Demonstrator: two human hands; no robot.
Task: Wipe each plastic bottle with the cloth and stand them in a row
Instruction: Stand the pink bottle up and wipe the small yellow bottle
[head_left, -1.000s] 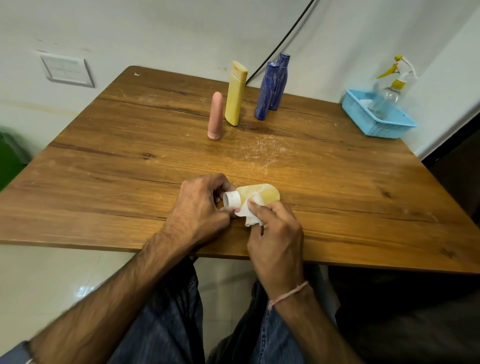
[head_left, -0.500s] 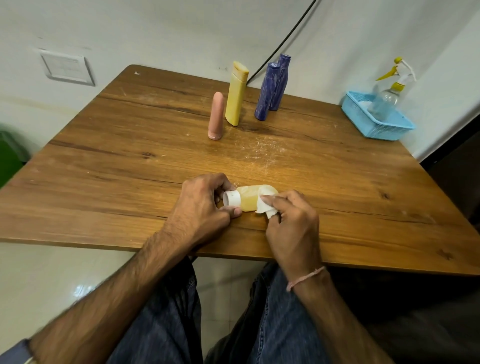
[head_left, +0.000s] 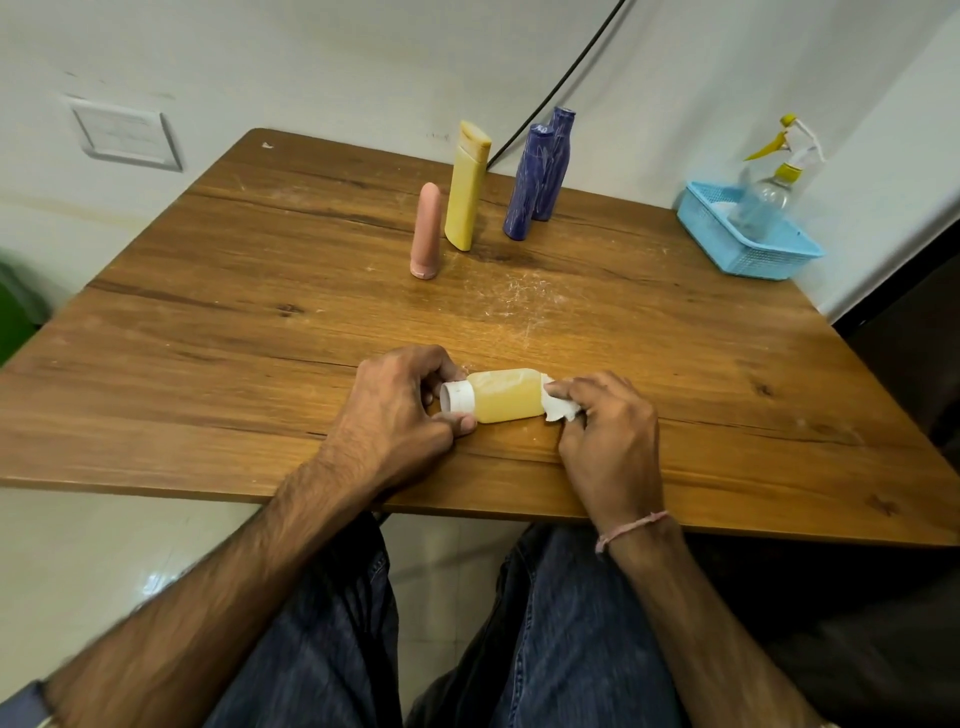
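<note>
Left hand (head_left: 395, 410) grips the bottle (head_left: 501, 397) (lying sideways on the table (head_left: 260, 332)) by its cap; right hand (head_left: 605, 426) pinches the cloth (head_left: 558, 410) against its base.

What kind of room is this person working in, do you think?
Probably a plain room in a home or small workspace, though that's a guess. A worn wooden table stands against a white wall with a switch plate, and a blue basket holds a spray bottle.

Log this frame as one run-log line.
step: wiping | left hand: grips cap end of small yellow bottle, lying on table | right hand: cloth at base | standing: four
</note>
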